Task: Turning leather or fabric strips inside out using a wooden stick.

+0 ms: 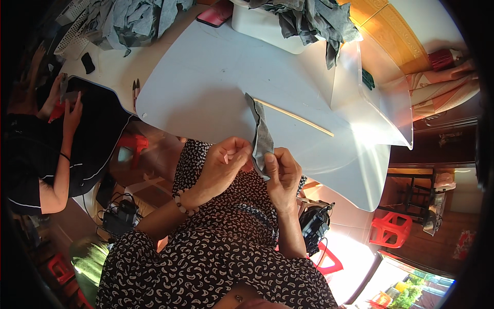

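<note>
A narrow, folded strip of grey cloth (262, 135) hangs between my two hands above the near edge of the pale table (195, 67). My left hand (221, 167) is closed on the strip's left edge near its lower end, fingers curled in. On the other side, my right hand (284, 180) pinches the same end between thumb and bent fingers. The strip's far tip points away from me, over the tabletop. A thin wooden stick (298, 119) lies slantwise on the table, its left end next to that tip.
At the back, a white bin (257, 28) holds heaped dark grey cloth pieces (319, 23); a phone (215, 14) lies beside it. More grey cloth (131, 23) is piled far left. A clear bent sheet (375, 98) stands right. Another person's hands (67, 103) work at left.
</note>
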A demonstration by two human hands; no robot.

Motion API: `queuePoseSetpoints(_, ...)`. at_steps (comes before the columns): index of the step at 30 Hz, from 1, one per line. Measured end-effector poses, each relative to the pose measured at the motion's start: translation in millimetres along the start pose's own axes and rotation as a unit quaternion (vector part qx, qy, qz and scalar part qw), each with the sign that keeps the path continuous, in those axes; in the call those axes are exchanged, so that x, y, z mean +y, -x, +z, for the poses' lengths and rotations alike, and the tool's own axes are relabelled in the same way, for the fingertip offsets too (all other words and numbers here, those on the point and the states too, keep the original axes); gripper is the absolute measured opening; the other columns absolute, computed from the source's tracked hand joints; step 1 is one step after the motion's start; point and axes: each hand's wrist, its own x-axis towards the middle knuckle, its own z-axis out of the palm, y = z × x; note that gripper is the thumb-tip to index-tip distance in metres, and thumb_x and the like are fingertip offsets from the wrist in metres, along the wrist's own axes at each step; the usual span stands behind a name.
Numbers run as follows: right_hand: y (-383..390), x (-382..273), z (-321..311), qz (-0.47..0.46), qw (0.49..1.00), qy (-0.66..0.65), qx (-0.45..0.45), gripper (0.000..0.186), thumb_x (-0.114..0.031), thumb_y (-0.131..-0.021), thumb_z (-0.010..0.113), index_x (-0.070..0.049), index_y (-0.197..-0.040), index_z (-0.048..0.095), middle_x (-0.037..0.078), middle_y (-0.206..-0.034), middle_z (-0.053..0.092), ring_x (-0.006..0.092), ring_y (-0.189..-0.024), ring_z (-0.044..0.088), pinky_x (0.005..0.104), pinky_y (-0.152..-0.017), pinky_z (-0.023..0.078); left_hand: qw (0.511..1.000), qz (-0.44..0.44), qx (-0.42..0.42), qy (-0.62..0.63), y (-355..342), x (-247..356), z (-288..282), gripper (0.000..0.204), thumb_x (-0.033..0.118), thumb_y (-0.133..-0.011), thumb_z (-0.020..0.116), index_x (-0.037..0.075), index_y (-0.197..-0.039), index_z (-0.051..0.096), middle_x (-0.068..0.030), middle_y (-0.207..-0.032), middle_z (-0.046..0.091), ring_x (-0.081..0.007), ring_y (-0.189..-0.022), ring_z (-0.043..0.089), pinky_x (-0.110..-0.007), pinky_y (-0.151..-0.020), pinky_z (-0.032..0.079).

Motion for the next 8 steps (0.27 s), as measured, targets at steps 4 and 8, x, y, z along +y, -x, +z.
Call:
queuePoseSetpoints(4, -5.3, -15.9, 0.3, -0.219, 0.951, 0.217, -0.007, 0.019, -0.003, -0.076, 0.077, -0.005, -0.083, 0.060, 0.007, -0.076, 0.060, 0.0230, -0.066, 0.058, 0.0332, -0.058, 0.047, 0.999, -0.021, -0.003, 0.050, -9.5, 2.3, -15.6, 0.028, 0.030, -0.101, 0.055, 0.002, -0.102, 0.060, -0.0028, -0.090, 0.066, -0.0062, -0.086, 0.063, -0.022, -0.073, 0.055)
queuePoseSetpoints(8, -0.6, -19.7, 1.9, -0.194, 0.959, 0.172, -0.111, 0.022, -0.003, -0.073, 0.079, -0.005, -0.080, 0.059, 0.004, -0.074, 0.060, 0.0180, -0.066, 0.056, 0.0293, -0.057, 0.046, 0.991, -0.059, -0.044, 0.111, -19.1, 13.3, -17.3, 0.050, 0.040, -0.102, 0.049, 0.000, -0.132, 0.052, -0.0140, -0.115, 0.067, -0.0166, -0.098, 0.066, -0.032, -0.089, 0.054)
